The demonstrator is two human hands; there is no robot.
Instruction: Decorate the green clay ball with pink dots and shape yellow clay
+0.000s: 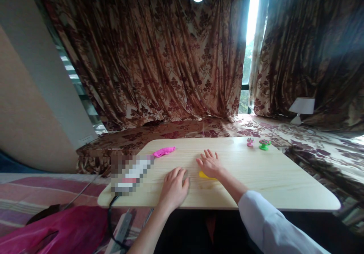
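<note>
My right hand [209, 164] lies palm down with its fingers spread, its palm over a flat yellow piece [205, 175] that looks like modelling clay. Most of that piece is hidden under the hand and wrist. To its left, my left hand [174, 186] rests palm down on the pale wooden table [256, 178], fingers loosely bent, thumb apart, and nothing visible in it. A crumpled bright pink strip [164, 152], also clay-like, lies farther back on the left.
A pixelated light-coloured object [133, 175] with a black cable [110, 218] lies at the table's left side. Two small stemmed figures with dotted tops, one pink [250, 143] and one green [264, 145], stand at the back right. A white lamp [302, 107] stands beyond, near the curtains [184, 64].
</note>
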